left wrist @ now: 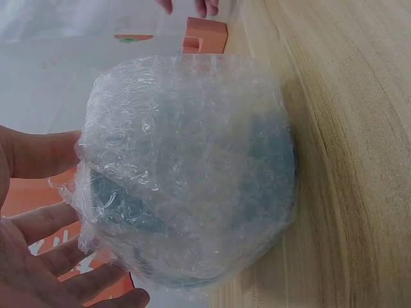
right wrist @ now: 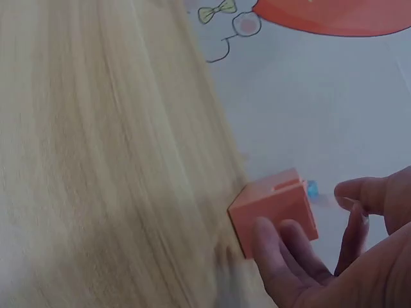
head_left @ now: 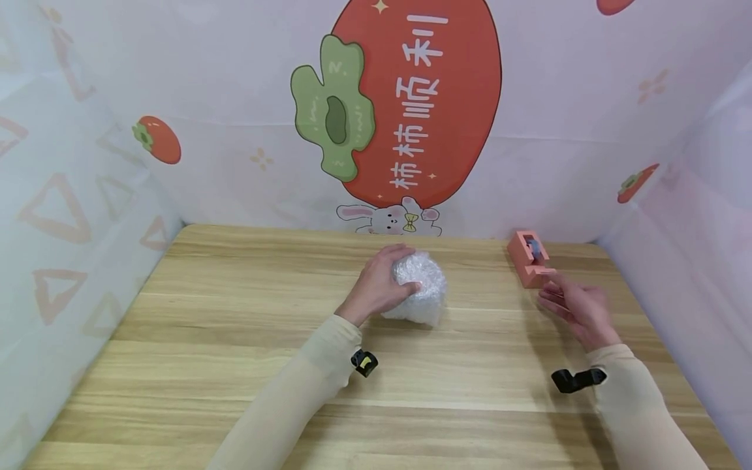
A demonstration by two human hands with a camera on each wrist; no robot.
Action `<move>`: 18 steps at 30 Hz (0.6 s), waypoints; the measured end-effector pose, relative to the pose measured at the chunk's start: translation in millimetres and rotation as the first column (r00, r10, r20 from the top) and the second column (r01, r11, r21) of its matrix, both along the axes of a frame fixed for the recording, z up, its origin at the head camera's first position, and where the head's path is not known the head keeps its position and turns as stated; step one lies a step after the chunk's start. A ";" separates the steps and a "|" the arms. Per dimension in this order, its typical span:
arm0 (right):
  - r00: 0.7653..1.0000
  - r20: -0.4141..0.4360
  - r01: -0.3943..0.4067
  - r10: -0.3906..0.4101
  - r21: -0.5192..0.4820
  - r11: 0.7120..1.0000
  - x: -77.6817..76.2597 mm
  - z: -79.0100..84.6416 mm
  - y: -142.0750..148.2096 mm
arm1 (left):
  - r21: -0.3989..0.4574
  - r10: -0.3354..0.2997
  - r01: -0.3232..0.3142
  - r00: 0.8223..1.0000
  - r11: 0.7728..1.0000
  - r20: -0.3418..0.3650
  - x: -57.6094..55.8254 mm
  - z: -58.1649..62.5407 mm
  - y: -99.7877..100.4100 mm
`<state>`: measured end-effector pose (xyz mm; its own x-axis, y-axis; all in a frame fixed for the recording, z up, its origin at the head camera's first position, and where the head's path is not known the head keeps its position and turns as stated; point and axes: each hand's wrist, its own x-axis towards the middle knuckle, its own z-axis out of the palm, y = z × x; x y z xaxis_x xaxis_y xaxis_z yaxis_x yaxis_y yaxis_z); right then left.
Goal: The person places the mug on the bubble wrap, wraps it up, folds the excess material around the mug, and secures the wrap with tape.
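A bundle in clear bubble wrap [head_left: 424,287] rests on the wooden table. Through the plastic in the left wrist view, something blue-green and rounded shows inside the bubble wrap [left wrist: 192,167]; its kind cannot be made out. My left hand [head_left: 378,284] grips the bundle from the left, thumb and fingers spread around its side. Farther right stands a pink tape dispenser [head_left: 524,261] with a blue roll [head_left: 533,249] in it. At its front, my right hand [head_left: 578,307] pinches what looks like a faint clear strip of tape [right wrist: 326,200] between thumb and forefinger; the other fingers are near the dispenser's side.
The wooden table [head_left: 235,307] ends at a white printed backdrop [head_left: 235,176] with a large persimmon drawing. White side sheets [head_left: 64,196] border the table at left and right. Small black cameras sit on both wrists.
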<state>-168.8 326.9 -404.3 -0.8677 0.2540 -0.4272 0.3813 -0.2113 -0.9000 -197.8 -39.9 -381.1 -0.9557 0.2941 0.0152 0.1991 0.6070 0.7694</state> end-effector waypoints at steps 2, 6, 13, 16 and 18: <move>1.000 0.027 0.009 -0.010 0.032 0.999 -2.0 -3.2 0.8 | 0.001 0.002 -0.002 1.000 1.000 0.001 -0.2 -0.8 -0.1; 0.999 0.041 0.031 -0.032 0.037 0.999 -4.9 -10.2 2.5 | 0.000 0.003 -0.003 1.000 1.000 0.005 0.3 -1.2 -0.4; 0.994 -0.002 0.105 -0.105 -0.003 0.994 -13.7 -20.7 3.3 | 0.000 0.003 -0.003 1.000 1.000 0.004 0.7 0.2 -0.6; 0.992 -0.003 0.124 -0.124 -0.001 0.992 -18.1 -22.7 1.9 | 0.000 0.002 -0.002 1.000 1.000 0.006 0.5 0.5 -0.4; 0.990 -0.005 0.143 -0.143 0.022 0.990 -21.1 -23.4 0.5 | -0.002 0.001 -0.001 1.000 1.000 0.009 0.2 0.7 -0.4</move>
<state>-189.8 327.5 -427.6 -0.8232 0.3846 -0.4177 0.3460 -0.2435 -0.9061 -197.6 -40.4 -380.3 -0.9560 0.2934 0.0058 0.1915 0.6087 0.7699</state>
